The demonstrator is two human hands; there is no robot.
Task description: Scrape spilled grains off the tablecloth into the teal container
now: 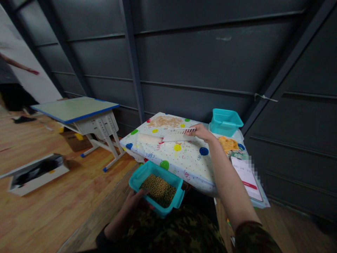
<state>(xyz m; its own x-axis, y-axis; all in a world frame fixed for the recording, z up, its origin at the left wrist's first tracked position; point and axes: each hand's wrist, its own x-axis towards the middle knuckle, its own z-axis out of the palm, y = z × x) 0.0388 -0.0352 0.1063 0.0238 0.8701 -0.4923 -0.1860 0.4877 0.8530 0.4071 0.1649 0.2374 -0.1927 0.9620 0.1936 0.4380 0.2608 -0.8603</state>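
Note:
My left hand (134, 199) grips the near left rim of a teal plastic container (139, 168), held at the table's front edge. Inside lie yellowish and greenish beans (158, 186). Over the table, my right hand (201, 133) is closed around a white slotted plastic tool (175, 135); its exact kind is unclear. Left of the tool's end lies a pale, blurred, elongated thing (149, 139) that I cannot make out. Behind both, small tan grains (167, 121) are spread on the white cloth with coloured balloons (168, 153).
At the table's back right stands another teal container (226, 123), with an orange cloth (228, 144) before it. A phone (246, 179) lies at the right edge. Leftward are a desk (79, 107) and a white box (39, 177) on the floor. A person (12, 84) stands far left.

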